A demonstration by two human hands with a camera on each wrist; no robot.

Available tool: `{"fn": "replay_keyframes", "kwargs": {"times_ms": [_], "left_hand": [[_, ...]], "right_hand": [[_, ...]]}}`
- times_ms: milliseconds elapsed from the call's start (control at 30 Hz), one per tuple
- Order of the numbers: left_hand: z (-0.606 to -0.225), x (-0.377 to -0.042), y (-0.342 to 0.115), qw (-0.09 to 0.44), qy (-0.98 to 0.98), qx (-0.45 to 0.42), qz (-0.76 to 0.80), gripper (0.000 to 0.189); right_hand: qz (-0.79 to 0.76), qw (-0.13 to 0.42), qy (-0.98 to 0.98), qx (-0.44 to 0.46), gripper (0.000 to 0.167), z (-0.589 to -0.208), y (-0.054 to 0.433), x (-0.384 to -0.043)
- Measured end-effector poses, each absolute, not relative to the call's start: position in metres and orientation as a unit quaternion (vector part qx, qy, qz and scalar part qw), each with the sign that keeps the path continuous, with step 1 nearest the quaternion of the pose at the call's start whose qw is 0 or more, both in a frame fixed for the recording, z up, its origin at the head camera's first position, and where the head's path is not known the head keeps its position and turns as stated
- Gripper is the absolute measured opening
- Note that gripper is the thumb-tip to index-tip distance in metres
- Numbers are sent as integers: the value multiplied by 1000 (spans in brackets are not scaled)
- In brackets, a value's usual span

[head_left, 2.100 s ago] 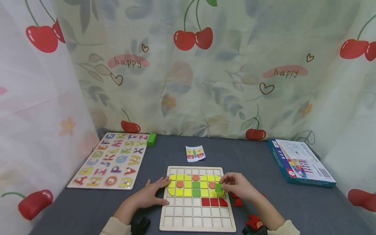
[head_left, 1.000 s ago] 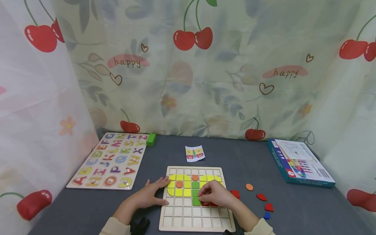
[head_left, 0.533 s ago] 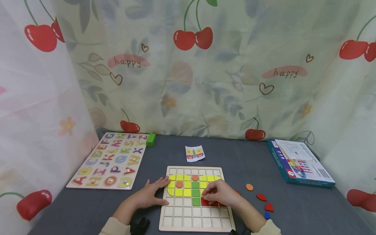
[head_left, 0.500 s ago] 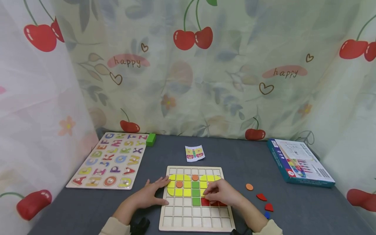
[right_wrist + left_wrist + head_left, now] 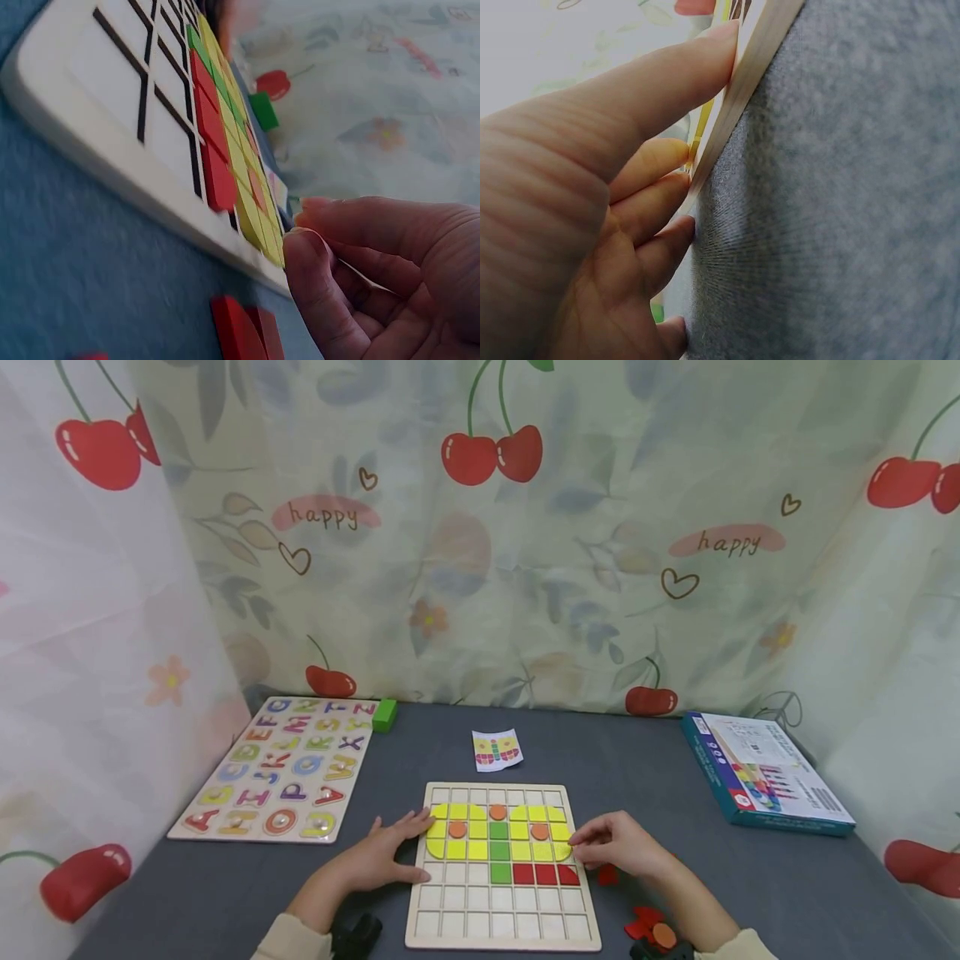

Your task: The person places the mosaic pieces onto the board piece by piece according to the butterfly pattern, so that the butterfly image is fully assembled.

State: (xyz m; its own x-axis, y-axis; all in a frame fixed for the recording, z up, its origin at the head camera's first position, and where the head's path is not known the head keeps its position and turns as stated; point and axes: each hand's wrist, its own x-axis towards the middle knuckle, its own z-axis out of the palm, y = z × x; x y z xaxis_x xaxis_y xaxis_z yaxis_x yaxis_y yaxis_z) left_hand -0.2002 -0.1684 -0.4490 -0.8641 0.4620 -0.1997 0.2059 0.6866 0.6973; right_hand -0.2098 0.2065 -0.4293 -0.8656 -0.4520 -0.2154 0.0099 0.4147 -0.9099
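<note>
A wooden grid board (image 5: pixel 504 943) lies in front of me, bearing yellow tiles (image 5: pixel 478 850), orange discs (image 5: pixel 457 830), a central column of green square tiles (image 5: pixel 500 873) and a row of red tiles (image 5: pixel 546 874). My left hand (image 5: pixel 382 857) rests spread along the board's left edge, its thumb (image 5: pixel 682 71) on the rim in the left wrist view. At the board's right edge hovers my right hand (image 5: pixel 621 845). Its thumb and index fingertips are close together with nothing visible between them in the right wrist view. Below it lie loose red pieces (image 5: pixel 240 330).
Behind the board lies a small card (image 5: pixel 497 750) with a butterfly pattern. An alphabet board (image 5: pixel 281 777) and a green block (image 5: pixel 385 716) are at the left, a flat box (image 5: pixel 772 777) at the right. More red pieces and an orange disc (image 5: pixel 663 935) lie near the right wrist.
My right hand carried a green square tile left and set it below the other green ones, beside the red row. It has let go and moved back right. The left hand stayed put.
</note>
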Motion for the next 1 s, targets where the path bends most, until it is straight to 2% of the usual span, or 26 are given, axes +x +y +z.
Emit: {"fn": "replay_keyframes", "kwargs": {"times_ms": [400, 1000], "left_hand": [[-445, -201, -168, 183, 902, 183, 346, 81], [-447, -199, -167, 185, 899, 183, 353, 81]], "right_hand": [[-495, 203, 840, -90, 37, -429, 242, -216], [-449, 213, 861, -108, 28, -437, 243, -216]]}}
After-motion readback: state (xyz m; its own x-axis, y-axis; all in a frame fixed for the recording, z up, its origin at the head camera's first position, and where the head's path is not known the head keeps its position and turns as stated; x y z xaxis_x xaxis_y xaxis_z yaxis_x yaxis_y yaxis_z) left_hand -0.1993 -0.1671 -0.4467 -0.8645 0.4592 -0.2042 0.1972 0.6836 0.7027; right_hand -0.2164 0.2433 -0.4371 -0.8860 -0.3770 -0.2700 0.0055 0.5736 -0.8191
